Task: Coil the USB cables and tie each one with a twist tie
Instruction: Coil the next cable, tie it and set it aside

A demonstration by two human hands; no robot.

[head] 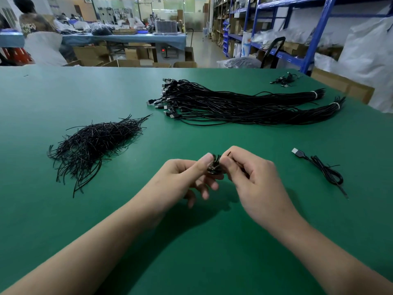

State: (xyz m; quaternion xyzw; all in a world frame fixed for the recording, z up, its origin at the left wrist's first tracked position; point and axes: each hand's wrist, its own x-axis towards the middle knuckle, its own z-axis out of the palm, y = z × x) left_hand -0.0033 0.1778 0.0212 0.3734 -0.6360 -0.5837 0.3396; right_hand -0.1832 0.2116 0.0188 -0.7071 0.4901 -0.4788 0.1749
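A small black coiled USB cable [214, 166] is held between both hands above the green table [191, 241]. My left hand [187, 177] pinches the coil from the left with thumb and fingers. My right hand [253, 173] pinches its right side, and a thin black twist tie end [229, 153] sticks up by the thumb. Most of the coil is hidden by my fingers. A pile of black twist ties [93, 143] lies to the left. A big bundle of uncoiled USB cables [234, 105] lies farther back.
One coiled, tied cable [325, 169] with a silver plug lies to the right. A small cluster of cables [284, 80] sits near the far right edge. Beyond the table are cardboard boxes, blue shelving [297, 39] and a person [36, 33] at another bench.
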